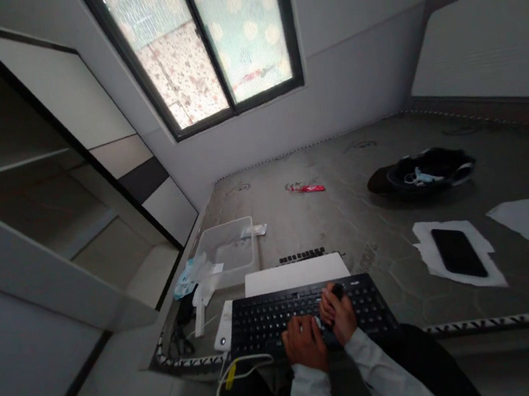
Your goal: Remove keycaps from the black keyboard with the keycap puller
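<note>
**Mia:** What is the person working on?

**Tom:** A wide, flat black plastic keyboard (270, 322) with lots of small dark keys; it lies at the near edge of the grey-brown mattress (349, 217), right in front of the person.

**Mia:** What are the hands doing?

**Tom:** The right hand (339, 315) is closed tight around a small dark tool (337, 290) and holds it over the keys; the left hand (305, 343) rests on the keys just beside it, fingers bent; I cannot tell if it holds anything.

**Mia:** Are there any boxes?

**Tom:** Yes; a clear plastic box (232, 247) sits behind the keyboard on the left, with no lid on; what lies in it is too small to tell; far off to the right a black hat (393, 178) lies open side up, with something pale blue and white inside.

**Mia:** Which way does the keyboard lie?

**Tom:** Its long side runs from left to right; its front edge faces the person and its back edge faces the window; a flat white board (295, 275) touches the back edge; a black phone (457, 252) lies on white paper (425, 245), well apart on the right.
</note>
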Action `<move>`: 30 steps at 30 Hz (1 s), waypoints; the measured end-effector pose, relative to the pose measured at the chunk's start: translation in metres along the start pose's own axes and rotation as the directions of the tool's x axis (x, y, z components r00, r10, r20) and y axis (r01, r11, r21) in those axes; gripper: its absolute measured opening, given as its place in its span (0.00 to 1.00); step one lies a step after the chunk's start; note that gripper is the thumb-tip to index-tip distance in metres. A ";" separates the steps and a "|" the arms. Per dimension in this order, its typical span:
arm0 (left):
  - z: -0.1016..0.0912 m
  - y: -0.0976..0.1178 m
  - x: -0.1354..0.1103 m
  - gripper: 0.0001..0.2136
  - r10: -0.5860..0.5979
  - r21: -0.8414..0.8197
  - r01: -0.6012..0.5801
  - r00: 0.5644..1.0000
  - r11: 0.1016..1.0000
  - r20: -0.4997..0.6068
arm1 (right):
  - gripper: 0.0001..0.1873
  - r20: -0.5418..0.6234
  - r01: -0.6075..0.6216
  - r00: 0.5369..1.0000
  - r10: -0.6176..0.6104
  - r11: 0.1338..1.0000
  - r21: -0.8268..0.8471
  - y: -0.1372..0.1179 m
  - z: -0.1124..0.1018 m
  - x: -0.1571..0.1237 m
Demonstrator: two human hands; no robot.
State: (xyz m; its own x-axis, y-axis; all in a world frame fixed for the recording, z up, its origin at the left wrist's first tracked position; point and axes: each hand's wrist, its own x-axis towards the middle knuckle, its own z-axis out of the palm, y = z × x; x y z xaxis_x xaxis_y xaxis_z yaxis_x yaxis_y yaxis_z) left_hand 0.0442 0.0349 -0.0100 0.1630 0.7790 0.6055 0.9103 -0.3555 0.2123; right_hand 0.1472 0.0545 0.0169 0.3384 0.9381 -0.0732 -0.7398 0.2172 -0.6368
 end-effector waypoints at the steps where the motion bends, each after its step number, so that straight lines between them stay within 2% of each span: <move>1: 0.000 0.000 0.000 0.08 -0.002 -0.005 0.002 1.000 1.000 -0.001 | 0.19 -0.006 0.002 1.000 -0.002 1.000 -0.006 0.001 0.000 0.000; 6: 0.003 -0.006 -0.004 0.07 -0.002 -0.045 0.002 1.000 0.999 -0.001 | 0.17 -0.051 0.030 0.998 -0.031 0.999 -0.016 0.004 0.002 -0.001; 12: 0.006 -0.017 -0.009 0.09 0.010 -0.226 -0.002 0.999 0.974 0.035 | 0.20 -0.076 0.027 0.997 -0.034 0.995 -0.093 0.005 0.004 0.000; 19: 0.008 -0.017 -0.012 0.07 -0.022 -0.177 0.031 0.998 0.984 0.054 | 0.19 -0.131 0.055 0.988 -0.078 0.984 -0.170 0.013 0.001 0.002; 25: 0.005 -0.020 -0.012 0.09 -0.020 -0.292 0.052 0.994 0.955 0.110 | 0.21 -0.157 0.046 0.984 -0.082 0.974 -0.222 0.016 0.003 0.001; 30: 0.004 -0.024 -0.011 0.09 0.013 -0.302 0.027 0.992 0.953 0.127 | 0.22 -0.166 0.066 0.980 -0.106 0.971 -0.230 0.016 0.007 0.002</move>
State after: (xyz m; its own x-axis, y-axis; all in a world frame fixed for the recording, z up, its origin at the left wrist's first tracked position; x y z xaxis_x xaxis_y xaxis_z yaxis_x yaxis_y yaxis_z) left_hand 0.0218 0.0373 -0.0253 0.2216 0.8337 0.5058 0.7567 -0.4741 0.4501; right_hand 0.1318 0.0613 0.0120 0.5071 0.8517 -0.1319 -0.5623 0.2110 -0.7996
